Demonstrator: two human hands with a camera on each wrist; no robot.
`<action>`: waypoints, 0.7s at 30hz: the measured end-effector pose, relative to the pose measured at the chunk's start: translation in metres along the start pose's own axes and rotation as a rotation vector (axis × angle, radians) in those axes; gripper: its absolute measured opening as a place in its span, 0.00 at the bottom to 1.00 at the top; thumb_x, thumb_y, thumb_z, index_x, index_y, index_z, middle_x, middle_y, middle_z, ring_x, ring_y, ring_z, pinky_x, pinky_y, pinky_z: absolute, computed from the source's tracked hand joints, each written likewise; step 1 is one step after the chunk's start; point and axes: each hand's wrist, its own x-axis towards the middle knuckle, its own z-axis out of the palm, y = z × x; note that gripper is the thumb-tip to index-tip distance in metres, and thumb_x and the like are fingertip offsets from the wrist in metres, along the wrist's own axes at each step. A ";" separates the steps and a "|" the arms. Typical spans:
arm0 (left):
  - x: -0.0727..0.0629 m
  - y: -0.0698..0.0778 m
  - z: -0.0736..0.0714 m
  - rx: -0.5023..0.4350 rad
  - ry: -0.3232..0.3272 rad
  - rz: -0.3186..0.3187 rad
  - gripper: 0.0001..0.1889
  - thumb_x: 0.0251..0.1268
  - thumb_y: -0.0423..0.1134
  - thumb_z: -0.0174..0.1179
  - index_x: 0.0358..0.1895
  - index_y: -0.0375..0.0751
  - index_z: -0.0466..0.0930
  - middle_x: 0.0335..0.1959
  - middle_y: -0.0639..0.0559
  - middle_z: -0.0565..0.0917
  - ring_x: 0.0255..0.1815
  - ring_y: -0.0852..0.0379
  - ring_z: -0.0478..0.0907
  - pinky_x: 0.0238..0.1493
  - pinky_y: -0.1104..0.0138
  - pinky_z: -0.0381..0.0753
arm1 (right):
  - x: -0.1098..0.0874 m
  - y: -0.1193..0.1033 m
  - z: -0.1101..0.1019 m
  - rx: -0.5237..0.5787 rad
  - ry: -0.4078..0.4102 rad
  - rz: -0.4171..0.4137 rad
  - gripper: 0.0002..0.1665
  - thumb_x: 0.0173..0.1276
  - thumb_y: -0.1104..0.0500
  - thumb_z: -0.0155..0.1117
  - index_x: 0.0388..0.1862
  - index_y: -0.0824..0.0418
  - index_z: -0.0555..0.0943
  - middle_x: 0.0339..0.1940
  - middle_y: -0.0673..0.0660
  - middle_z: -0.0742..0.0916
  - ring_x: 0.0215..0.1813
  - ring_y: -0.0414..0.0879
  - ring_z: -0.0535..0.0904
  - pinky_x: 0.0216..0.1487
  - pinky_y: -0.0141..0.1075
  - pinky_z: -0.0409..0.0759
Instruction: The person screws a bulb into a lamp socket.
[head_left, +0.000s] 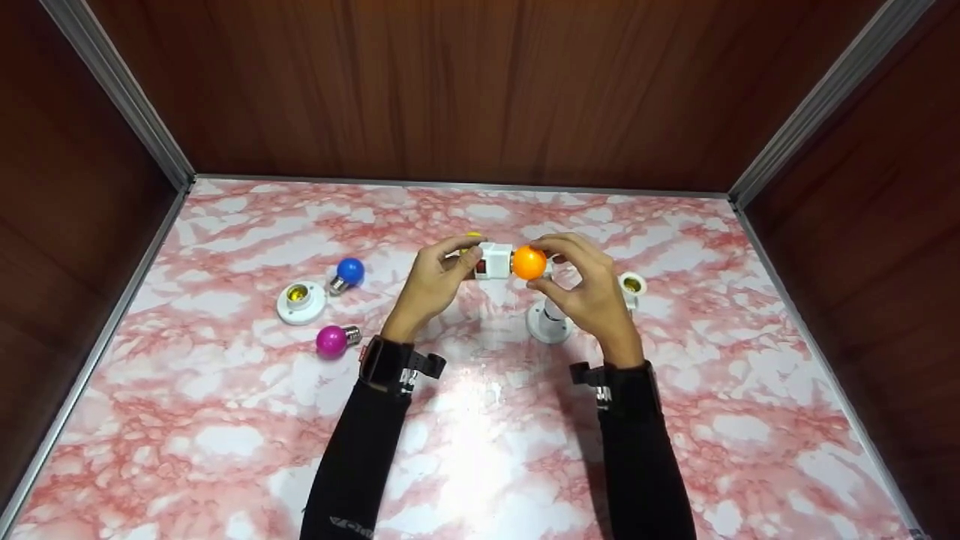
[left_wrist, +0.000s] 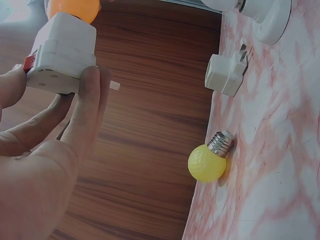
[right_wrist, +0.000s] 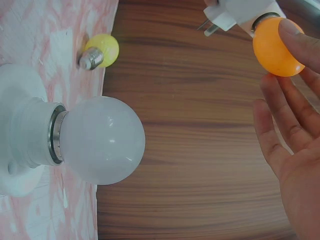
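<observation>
Over the back half of the table, my left hand (head_left: pixel 433 283) grips a white plug-in lamp socket (head_left: pixel 495 264) with a red switch (left_wrist: pixel 30 61). Metal plug pins (right_wrist: pixel 212 30) stick out of it in the right wrist view. At the socket's mouth sits an orange bulb (head_left: pixel 529 263), its metal base mostly hidden inside. My right hand (head_left: pixel 592 289) pinches this bulb between thumb and fingertips. Under the right hand, a white bulb (right_wrist: pixel 104 141) is fitted in a round white base (head_left: pixel 545 328). A yellow bulb (left_wrist: pixel 207 162) lies behind my left hand.
On the left are a blue bulb (head_left: pixel 350 271), a magenta bulb (head_left: pixel 331 341) and a round white lamp holder (head_left: pixel 301 311). Another white socket (head_left: pixel 632 285) is at the right. Brown wood-grain walls (head_left: pixel 465 90) enclose the back and sides of the pink-marbled table (head_left: pixel 225 442).
</observation>
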 end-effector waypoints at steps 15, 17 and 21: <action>0.000 0.001 -0.001 0.045 -0.005 0.016 0.20 0.81 0.35 0.58 0.68 0.28 0.79 0.66 0.33 0.83 0.49 0.58 0.89 0.54 0.72 0.88 | -0.002 0.003 0.001 0.018 0.001 0.033 0.30 0.59 0.59 0.84 0.61 0.62 0.87 0.55 0.58 0.92 0.52 0.49 0.87 0.56 0.45 0.88; 0.000 0.000 -0.002 0.054 -0.003 0.021 0.20 0.81 0.35 0.58 0.68 0.29 0.79 0.66 0.33 0.83 0.47 0.60 0.89 0.55 0.71 0.89 | -0.002 0.003 0.001 0.020 0.003 0.037 0.29 0.59 0.59 0.83 0.61 0.62 0.87 0.55 0.58 0.92 0.52 0.49 0.87 0.56 0.46 0.88; -0.001 -0.001 -0.002 0.059 0.001 0.023 0.20 0.81 0.35 0.59 0.69 0.29 0.79 0.67 0.34 0.83 0.47 0.62 0.88 0.56 0.67 0.90 | -0.002 0.003 0.002 0.022 0.005 0.041 0.30 0.59 0.59 0.83 0.61 0.62 0.87 0.56 0.58 0.92 0.52 0.49 0.88 0.56 0.46 0.88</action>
